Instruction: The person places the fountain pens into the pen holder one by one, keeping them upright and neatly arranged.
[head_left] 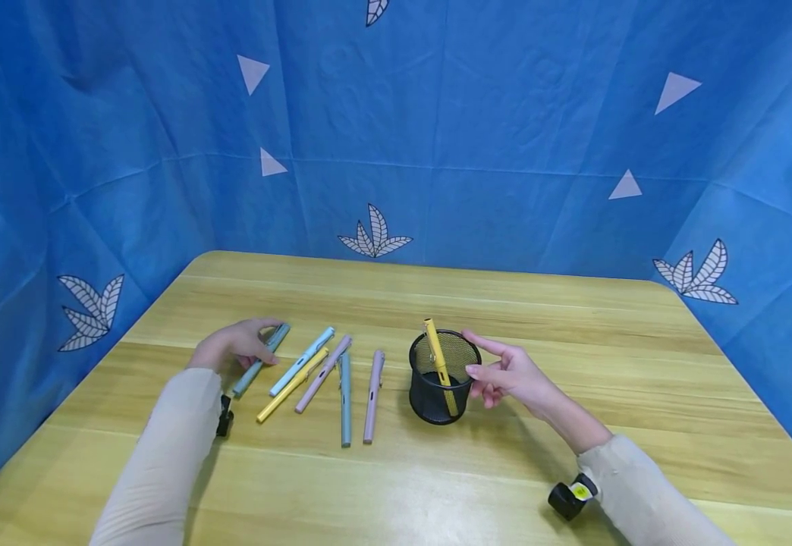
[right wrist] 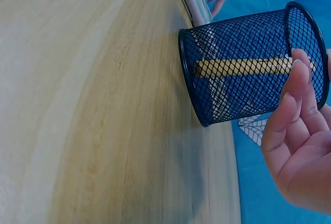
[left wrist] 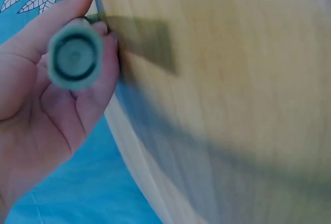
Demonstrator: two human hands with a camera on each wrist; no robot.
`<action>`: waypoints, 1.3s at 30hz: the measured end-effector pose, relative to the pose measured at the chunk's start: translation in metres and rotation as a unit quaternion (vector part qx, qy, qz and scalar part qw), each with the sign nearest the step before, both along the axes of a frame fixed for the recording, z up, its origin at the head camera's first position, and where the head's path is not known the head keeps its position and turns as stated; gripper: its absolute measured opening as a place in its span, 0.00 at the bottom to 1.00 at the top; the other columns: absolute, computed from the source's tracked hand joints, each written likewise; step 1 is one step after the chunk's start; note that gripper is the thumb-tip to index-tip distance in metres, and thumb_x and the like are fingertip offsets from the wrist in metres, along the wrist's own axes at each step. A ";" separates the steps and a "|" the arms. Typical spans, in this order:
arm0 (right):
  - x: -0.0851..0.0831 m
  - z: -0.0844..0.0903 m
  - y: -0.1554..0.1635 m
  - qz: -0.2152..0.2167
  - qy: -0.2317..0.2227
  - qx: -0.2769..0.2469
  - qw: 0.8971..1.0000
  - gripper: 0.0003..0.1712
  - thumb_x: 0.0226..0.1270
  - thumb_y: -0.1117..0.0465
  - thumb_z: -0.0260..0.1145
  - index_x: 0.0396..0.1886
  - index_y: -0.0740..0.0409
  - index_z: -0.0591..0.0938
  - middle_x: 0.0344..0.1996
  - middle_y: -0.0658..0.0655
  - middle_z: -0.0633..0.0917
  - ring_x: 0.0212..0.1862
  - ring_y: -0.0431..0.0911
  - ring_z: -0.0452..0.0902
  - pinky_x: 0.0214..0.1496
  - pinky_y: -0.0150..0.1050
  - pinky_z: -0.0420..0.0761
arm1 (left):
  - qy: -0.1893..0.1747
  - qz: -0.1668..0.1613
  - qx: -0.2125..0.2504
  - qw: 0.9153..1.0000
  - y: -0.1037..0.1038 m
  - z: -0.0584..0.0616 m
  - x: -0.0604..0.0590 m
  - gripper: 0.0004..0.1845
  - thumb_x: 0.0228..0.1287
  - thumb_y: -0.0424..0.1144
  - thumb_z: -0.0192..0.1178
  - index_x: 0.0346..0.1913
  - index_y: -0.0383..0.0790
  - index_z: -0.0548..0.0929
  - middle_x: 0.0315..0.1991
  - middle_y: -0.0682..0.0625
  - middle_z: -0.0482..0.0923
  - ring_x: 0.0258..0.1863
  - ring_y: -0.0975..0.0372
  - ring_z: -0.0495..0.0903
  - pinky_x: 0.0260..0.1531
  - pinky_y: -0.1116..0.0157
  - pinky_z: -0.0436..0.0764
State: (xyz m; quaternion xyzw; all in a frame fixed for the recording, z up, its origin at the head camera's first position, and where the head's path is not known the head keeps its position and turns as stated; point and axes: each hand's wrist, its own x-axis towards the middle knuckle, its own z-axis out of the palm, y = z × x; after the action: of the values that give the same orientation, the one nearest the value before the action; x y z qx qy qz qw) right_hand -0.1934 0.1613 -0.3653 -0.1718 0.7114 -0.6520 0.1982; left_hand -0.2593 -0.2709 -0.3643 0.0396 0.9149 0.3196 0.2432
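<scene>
My left hand (head_left: 249, 341) pinches a grey-green pen (head_left: 251, 377) between thumb and fingers at the left of the table. In the left wrist view the round end of that pen (left wrist: 76, 58) faces the camera, with the left hand (left wrist: 46, 89) around it. On the other side, my right hand (head_left: 508, 373) holds the rim of a black mesh pen cup (head_left: 430, 394) by thumb and forefinger. One yellow pen (head_left: 437, 353) leans inside the cup, showing through the mesh in the right wrist view. The right hand's other fingers (right wrist: 289, 100) curl beside the mesh wall.
Between the hands lie a light blue pen (head_left: 303, 362), a yellow pen (head_left: 292, 385), two lilac pens, one of them (head_left: 373, 398) nearest the cup, and a blue-grey pen (head_left: 345, 402). The wooden table (head_left: 505, 485) is backed by a blue patterned curtain (head_left: 491, 114).
</scene>
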 end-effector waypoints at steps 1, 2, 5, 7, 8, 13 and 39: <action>0.000 0.000 0.000 -0.001 0.000 0.002 1.000 0.39 0.62 0.63 0.60 0.69 0.59 0.52 0.17 0.58 0.82 0.15 0.42 0.75 0.19 0.32 0.75 | -0.005 0.005 0.008 1.000 0.000 0.000 0.000 0.41 0.53 0.31 0.62 0.67 0.34 0.52 0.40 0.37 0.68 0.20 0.61 0.71 0.21 0.66 0.75; 0.000 0.000 0.000 -0.001 -0.001 0.003 1.000 0.39 0.62 0.63 0.60 0.69 0.58 0.52 0.17 0.59 0.82 0.15 0.42 0.75 0.19 0.32 0.75 | -0.011 0.009 0.017 1.000 0.000 0.001 0.000 0.41 0.53 0.30 0.61 0.67 0.34 0.51 0.38 0.37 0.68 0.19 0.61 0.72 0.20 0.66 0.75; 0.001 0.000 0.000 -0.005 -0.004 0.006 1.000 0.39 0.61 0.62 0.61 0.69 0.58 0.52 0.18 0.60 0.82 0.15 0.42 0.74 0.19 0.32 0.75 | -0.034 0.034 0.066 0.997 0.000 0.003 0.000 0.40 0.56 0.26 0.57 0.68 0.36 0.47 0.37 0.36 0.67 0.16 0.60 0.74 0.18 0.66 0.76; 0.001 0.000 0.000 -0.006 -0.005 0.005 1.000 0.39 0.61 0.62 0.61 0.69 0.57 0.53 0.18 0.61 0.82 0.15 0.42 0.74 0.19 0.31 0.75 | -0.038 0.046 0.095 0.994 0.001 0.005 -0.001 0.39 0.58 0.25 0.54 0.69 0.38 0.45 0.36 0.34 0.67 0.16 0.59 0.75 0.18 0.65 0.77; 0.002 0.000 0.000 -0.007 -0.005 0.004 1.000 0.39 0.61 0.62 0.61 0.69 0.57 0.53 0.18 0.61 0.82 0.15 0.42 0.74 0.19 0.31 0.74 | -0.035 0.050 0.104 0.993 0.001 0.006 -0.002 0.39 0.59 0.24 0.53 0.69 0.38 0.44 0.36 0.34 0.67 0.16 0.58 0.76 0.18 0.65 0.78; 0.002 0.000 0.001 -0.004 -0.004 0.000 1.000 0.39 0.61 0.62 0.61 0.69 0.57 0.53 0.18 0.60 0.82 0.15 0.42 0.74 0.18 0.31 0.74 | -0.006 0.053 0.113 0.992 0.003 0.011 -0.006 0.37 0.61 0.24 0.50 0.69 0.38 0.45 0.36 0.33 0.65 0.17 0.56 0.77 0.20 0.61 0.79; -0.004 0.021 0.001 -0.002 0.085 0.165 0.983 0.39 0.55 0.56 0.66 0.65 0.60 0.62 0.24 0.67 0.82 0.20 0.60 0.76 0.21 0.46 0.77 | 0.048 0.005 0.202 0.978 0.024 0.026 -0.014 0.28 0.63 0.27 0.51 0.65 0.33 0.57 0.43 0.31 0.64 0.21 0.53 0.78 0.28 0.51 0.79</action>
State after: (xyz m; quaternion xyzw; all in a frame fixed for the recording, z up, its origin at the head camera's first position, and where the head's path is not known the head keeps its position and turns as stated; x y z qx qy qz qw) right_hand -0.1979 0.1620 -0.3447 -0.1898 0.8237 -0.5094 0.1611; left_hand -0.2733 -0.2465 -0.3384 0.0985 0.8422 0.4969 0.1847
